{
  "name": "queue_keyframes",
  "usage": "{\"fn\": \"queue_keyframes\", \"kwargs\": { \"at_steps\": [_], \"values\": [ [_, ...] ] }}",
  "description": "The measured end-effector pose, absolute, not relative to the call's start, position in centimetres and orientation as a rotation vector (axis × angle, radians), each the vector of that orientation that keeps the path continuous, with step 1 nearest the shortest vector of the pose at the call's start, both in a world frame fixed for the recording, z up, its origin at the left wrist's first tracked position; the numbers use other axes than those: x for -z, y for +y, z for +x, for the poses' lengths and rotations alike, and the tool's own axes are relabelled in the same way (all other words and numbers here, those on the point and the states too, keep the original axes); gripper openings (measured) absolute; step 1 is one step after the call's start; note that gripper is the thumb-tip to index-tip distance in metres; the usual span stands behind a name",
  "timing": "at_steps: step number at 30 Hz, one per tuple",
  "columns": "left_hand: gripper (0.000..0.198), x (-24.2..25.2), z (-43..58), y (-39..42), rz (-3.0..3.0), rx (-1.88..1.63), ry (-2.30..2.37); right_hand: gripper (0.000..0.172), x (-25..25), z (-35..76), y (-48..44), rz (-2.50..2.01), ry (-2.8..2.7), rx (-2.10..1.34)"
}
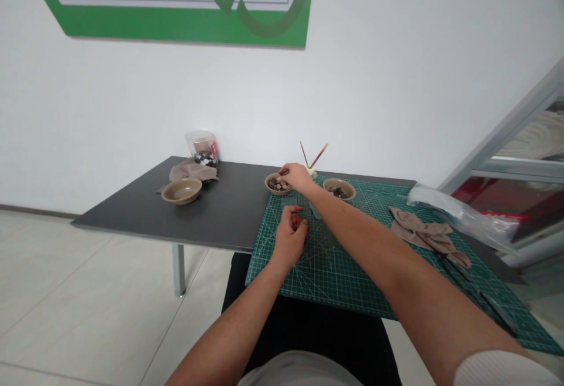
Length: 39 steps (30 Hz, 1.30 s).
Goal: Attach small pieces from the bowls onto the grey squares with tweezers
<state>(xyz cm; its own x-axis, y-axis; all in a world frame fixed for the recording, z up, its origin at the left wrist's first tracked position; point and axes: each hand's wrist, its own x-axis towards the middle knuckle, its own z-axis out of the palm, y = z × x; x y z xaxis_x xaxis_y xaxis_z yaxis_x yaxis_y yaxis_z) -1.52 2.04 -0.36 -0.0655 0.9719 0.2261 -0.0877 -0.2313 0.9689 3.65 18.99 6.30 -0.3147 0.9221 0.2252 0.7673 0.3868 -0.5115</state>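
My right hand (298,178) reaches across to a small tan bowl (278,192) of dark and brownish flat pieces (277,184). Its fingers are bent together at the bowl's right rim, and whatever lies between the tips is too small to make out. Nearer to me, my left hand (291,234) is held over the green cutting mat (335,262) with curled fingers; what they may hold is hidden. A greyish flat piece (289,202) lies on the mat just beyond the left fingers. Another grey-blue item (314,211) is partly covered by my right forearm.
A second bowl of pieces (338,191) and a pale holder with two thin sticks (318,155) stand behind. Left are an empty tan bowl (181,192), brown cloth (194,170) and a clear jar (202,146). Right lie another cloth (425,234), dark tools (496,309) and plastic wrap (462,215).
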Motion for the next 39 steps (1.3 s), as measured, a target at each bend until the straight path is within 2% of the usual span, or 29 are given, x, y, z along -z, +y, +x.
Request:
{"fn": "queue_keyframes", "kwargs": {
  "at_steps": [10, 14, 18, 21, 28, 33, 39],
  "values": [
    [0.013, 0.2, -1.4, 2.4, 1.314, -1.452, 1.088, 0.02, -5.9, 10.6, 11.8, -1.148, -1.512, -1.064],
    [0.021, 0.0, -1.4, 2.6, 1.367, -1.465, 1.09, 0.029, -4.5, 12.5, 7.6, -1.057, -1.317, -1.226],
    [0.037, -0.1, -1.3, 2.8, 1.418, -1.386, 1.044, 0.026, -2.2, 13.2, 4.6, -0.965, -1.182, -1.312],
    [0.03, 0.1, -1.2, 2.9, 1.517, -1.3, 1.058, 0.025, -0.7, 13.5, 3.3, -0.898, -1.122, -1.382],
    [0.019, 0.1, -1.2, 2.5, 1.661, -1.237, 1.115, 0.026, 0.6, 14.1, 2.3, -0.814, -1.072, -1.39],
    [0.02, 0.1, -1.2, 2.5, 1.645, -1.241, 1.151, 0.02, 1.0, 13.9, 2.1, -0.888, -1.158, -1.229],
    [0.013, 0.4, -1.3, 2.8, 1.684, -1.23, 1.136, 0.023, 1.0, 13.9, 1.7, -0.934, -1.26, -1.118]
  ]
}}
